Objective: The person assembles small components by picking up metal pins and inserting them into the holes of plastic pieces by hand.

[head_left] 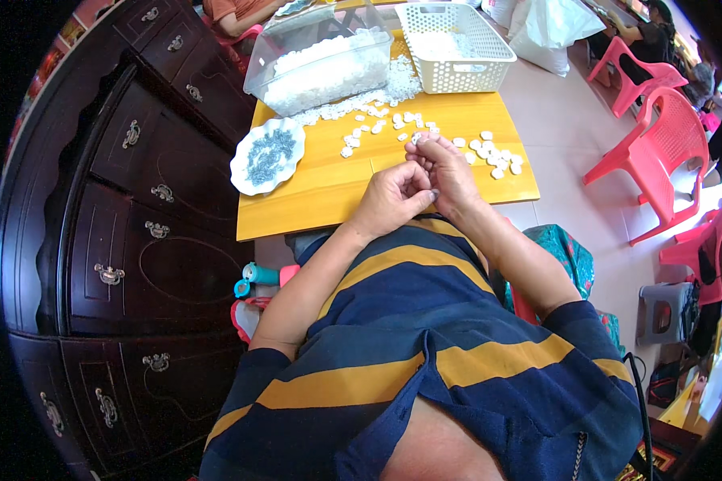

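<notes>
Over the near part of the yellow wooden table [337, 172], my two hands are close together. My right hand [449, 172] is closed, with a small white plastic piece [415, 139] pinched at its fingertips. Beside it, my left hand [391, 196] is curled with thumb and fingers together; whatever it may hold is hidden. Small white pieces [377, 120] lie scattered beyond my hands. A group of rounder white pieces [497, 156] sits to the right. A scalloped white dish [243, 183] at the left holds many tiny grey-blue pieces [270, 155].
At the table's far side stand a clear plastic bin [297, 100] full of whitish pieces and a white perforated basket [457, 78]. More translucent pieces spill around the bin. A dark wooden cabinet [120, 232] lines the left. Pink plastic chairs [658, 152] and other people are at the right.
</notes>
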### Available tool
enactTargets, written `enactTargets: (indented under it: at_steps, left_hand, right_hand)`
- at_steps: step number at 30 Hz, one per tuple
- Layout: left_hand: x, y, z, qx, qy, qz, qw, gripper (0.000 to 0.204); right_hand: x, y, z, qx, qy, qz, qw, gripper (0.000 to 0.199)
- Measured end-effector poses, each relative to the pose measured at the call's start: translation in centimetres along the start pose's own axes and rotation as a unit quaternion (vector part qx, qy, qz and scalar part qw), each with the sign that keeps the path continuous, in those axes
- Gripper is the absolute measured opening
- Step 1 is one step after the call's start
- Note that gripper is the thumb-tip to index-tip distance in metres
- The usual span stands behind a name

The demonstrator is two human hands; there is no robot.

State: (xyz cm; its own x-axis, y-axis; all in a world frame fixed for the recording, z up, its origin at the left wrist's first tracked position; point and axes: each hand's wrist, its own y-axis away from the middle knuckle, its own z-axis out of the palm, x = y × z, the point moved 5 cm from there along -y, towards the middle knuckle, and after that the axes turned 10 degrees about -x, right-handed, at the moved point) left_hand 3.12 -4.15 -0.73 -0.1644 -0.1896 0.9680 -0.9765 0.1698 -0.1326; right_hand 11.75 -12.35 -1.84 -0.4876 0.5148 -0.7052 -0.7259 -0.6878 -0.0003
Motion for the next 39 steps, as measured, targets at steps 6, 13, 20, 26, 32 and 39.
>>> enactTargets:
  at_steps: [6,13,20,26,32,39]
  left_hand:
    - [1.7,0.1,-2.3,0.093,-0.002,0.055,0.994,0.011]
    - [1.6,1.4,-6.7,0.195,-0.046,0.036,0.979,0.018]
    - [1.4,1.2,-5.8,0.186,-0.029,0.048,0.981,0.02]
    - [1.1,1.2,-5.7,0.186,-0.033,0.023,0.982,0.021]
    - [0.9,1.2,-5.6,0.19,-0.035,0.021,0.981,0.02]
    - [0.9,1.1,-5.5,0.189,-0.033,0.028,0.981,0.019]
  right_hand:
    - [0.1,-0.1,-0.5,-0.043,0.115,-0.005,0.992,0.012]
    - [0.0,0.3,-0.4,-0.112,0.244,-0.01,0.963,0.014]
    - [0.2,0.6,0.2,-0.114,0.248,-0.006,0.962,0.014]
    - [0.0,0.8,0.6,-0.114,0.256,-0.004,0.96,0.014]
    - [0.0,0.8,0.5,-0.111,0.267,-0.007,0.957,0.014]
    - [0.3,0.6,0.3,-0.113,0.269,-0.008,0.957,0.014]
